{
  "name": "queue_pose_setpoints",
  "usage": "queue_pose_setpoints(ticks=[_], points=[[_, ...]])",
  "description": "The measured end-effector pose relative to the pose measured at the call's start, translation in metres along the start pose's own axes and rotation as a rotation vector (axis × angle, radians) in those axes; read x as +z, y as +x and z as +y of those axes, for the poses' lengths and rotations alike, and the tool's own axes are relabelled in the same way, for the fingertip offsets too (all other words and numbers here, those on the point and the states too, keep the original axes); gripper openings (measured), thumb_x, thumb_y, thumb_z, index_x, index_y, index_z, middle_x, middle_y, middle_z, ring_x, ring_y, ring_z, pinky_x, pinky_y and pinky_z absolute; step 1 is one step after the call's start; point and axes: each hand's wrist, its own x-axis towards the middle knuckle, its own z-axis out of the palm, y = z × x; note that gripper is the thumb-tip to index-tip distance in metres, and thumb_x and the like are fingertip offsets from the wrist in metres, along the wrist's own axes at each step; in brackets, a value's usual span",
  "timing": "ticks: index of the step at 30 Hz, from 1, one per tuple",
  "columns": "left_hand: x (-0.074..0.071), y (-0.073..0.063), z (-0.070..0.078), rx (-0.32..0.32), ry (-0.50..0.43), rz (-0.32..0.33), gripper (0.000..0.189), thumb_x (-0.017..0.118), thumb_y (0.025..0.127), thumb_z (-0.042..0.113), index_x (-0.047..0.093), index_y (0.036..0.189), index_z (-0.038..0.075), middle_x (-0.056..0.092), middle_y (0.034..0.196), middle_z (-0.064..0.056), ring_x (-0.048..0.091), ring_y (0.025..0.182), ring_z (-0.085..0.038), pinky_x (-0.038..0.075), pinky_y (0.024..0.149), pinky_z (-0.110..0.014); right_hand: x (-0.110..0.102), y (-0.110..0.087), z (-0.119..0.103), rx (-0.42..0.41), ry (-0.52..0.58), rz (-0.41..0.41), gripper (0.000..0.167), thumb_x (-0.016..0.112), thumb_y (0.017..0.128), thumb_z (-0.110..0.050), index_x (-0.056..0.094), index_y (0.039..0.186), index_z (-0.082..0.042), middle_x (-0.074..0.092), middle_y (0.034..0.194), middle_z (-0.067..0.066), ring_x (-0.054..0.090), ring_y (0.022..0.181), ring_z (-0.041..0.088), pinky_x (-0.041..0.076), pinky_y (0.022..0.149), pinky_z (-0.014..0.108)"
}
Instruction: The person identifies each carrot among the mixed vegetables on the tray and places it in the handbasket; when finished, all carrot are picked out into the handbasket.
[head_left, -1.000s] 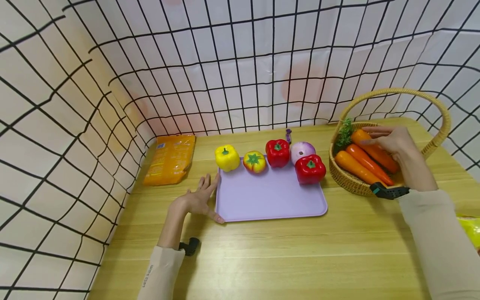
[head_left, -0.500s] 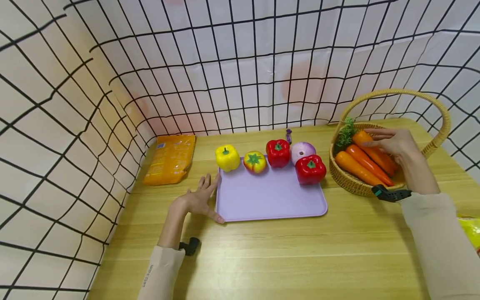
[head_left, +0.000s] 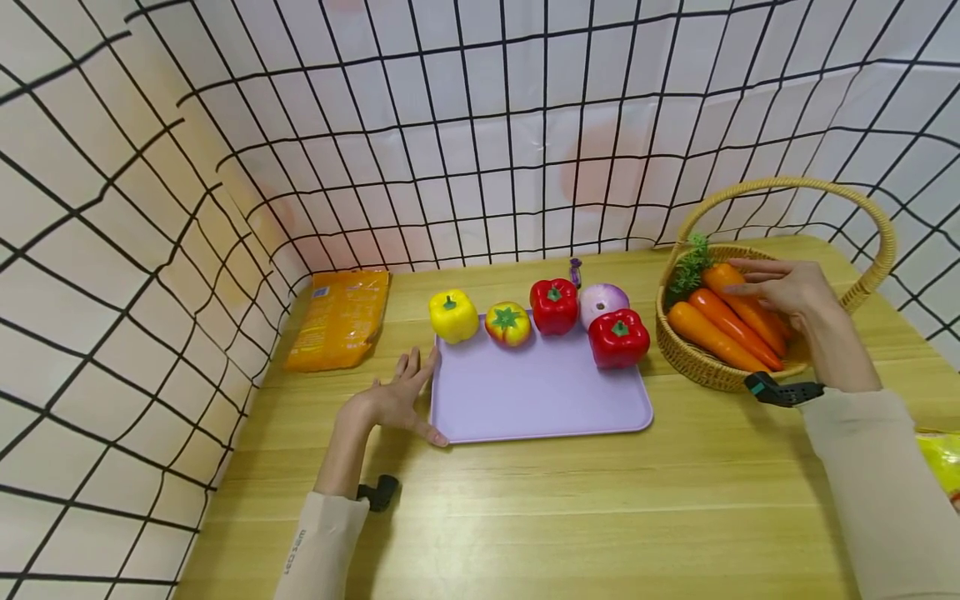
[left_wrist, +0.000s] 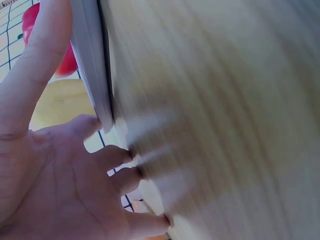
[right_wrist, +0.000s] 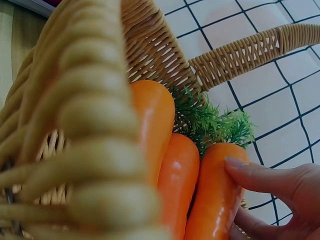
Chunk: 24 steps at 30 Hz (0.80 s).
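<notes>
My left hand (head_left: 393, 404) rests with fingers spread at the left edge of a lilac tray (head_left: 540, 400), its thumb touching the near left corner. In the left wrist view the fingertips (left_wrist: 162, 223) touch the wooden table. At the right, my right hand (head_left: 798, 292) reaches into a wicker basket (head_left: 693, 362) and pinches the rightmost carrot (right_wrist: 215, 185) between thumb and fingers. Two more orange carrots (right_wrist: 152, 112) (right_wrist: 180, 160) lie beside it, with green tops (right_wrist: 220, 122) at their far end. The carrot's lower part is hidden in the right wrist view.
Along the tray's far side sit a yellow bell pepper (head_left: 453, 317), a red-yellow tomato (head_left: 508, 325), two red bell peppers (head_left: 555, 307) (head_left: 618, 339) and a purple onion (head_left: 602, 302). An orange packet (head_left: 341, 321) lies left. The basket's tall handle (head_left: 795, 183) arches behind my right hand.
The right hand keeps its hold on the carrot and has shifted only slightly towards me. A little more of the green tops shows. The left hand and tray stay in place.
</notes>
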Motion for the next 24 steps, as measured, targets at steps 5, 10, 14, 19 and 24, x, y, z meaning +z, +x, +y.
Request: queue_pose_setpoints(ticks=[5, 10, 14, 19, 24], points=[[-0.0001, 0.0006, -0.0001, -0.001, -0.001, -0.001, 0.144, 0.091, 0.073, 0.053, -0.012, 0.166, 0.019, -0.021, 0.17, -0.024, -0.015, 0.159, -0.045, 0.004, 0.117, -0.083, 0.0014, 0.0007, 0.0016, 0.002, -0.009, 0.011, 0.03, 0.087, 0.084, -0.04, 0.071, 0.098, -0.061, 0.063, 0.078, -0.041, 0.056, 0.081, -0.008, 0.048, 0.06, 0.022], [-0.0003, 0.0007, -0.0002, -0.003, -0.001, -0.003, 0.143, 0.091, 0.073, 0.053, -0.012, 0.166, 0.02, -0.02, 0.17, -0.024, -0.016, 0.159, -0.044, 0.003, 0.117, -0.083, 0.0009, 0.0011, 0.002, -0.007, -0.013, 0.016, 0.031, 0.088, 0.082, -0.044, 0.071, 0.102, -0.06, 0.063, 0.078, -0.041, 0.057, 0.082, -0.012, 0.053, 0.064, 0.02], [-0.0003, 0.0003, -0.0007, -0.001, 0.0, -0.001, 0.144, 0.091, 0.073, 0.053, -0.012, 0.166, 0.019, -0.02, 0.171, -0.024, -0.016, 0.159, -0.044, 0.004, 0.117, -0.083, 0.0002, 0.0008, 0.0011, -0.009, -0.021, 0.007, 0.032, 0.087, 0.082, -0.043, 0.071, 0.103, -0.061, 0.064, 0.078, -0.041, 0.057, 0.083, -0.015, 0.055, 0.069, 0.018], [-0.0002, 0.0001, -0.0006, 0.003, 0.0, -0.001, 0.144, 0.092, 0.073, 0.053, -0.012, 0.166, 0.018, -0.02, 0.17, -0.024, -0.016, 0.159, -0.044, 0.004, 0.116, -0.084, -0.0009, -0.0011, 0.0014, -0.001, -0.046, 0.002, 0.035, 0.086, 0.083, -0.046, 0.069, 0.11, -0.06, 0.061, 0.079, -0.042, 0.055, 0.084, -0.016, 0.056, 0.073, 0.016], [0.0001, 0.0009, -0.0008, 0.003, -0.003, -0.003, 0.144, 0.092, 0.073, 0.053, -0.012, 0.166, 0.019, -0.02, 0.17, -0.025, -0.016, 0.159, -0.044, 0.004, 0.117, -0.084, -0.0015, -0.0012, 0.0018, -0.001, -0.067, 0.004, 0.037, 0.085, 0.084, -0.048, 0.068, 0.115, -0.059, 0.059, 0.079, -0.042, 0.054, 0.084, -0.017, 0.057, 0.075, 0.014]])
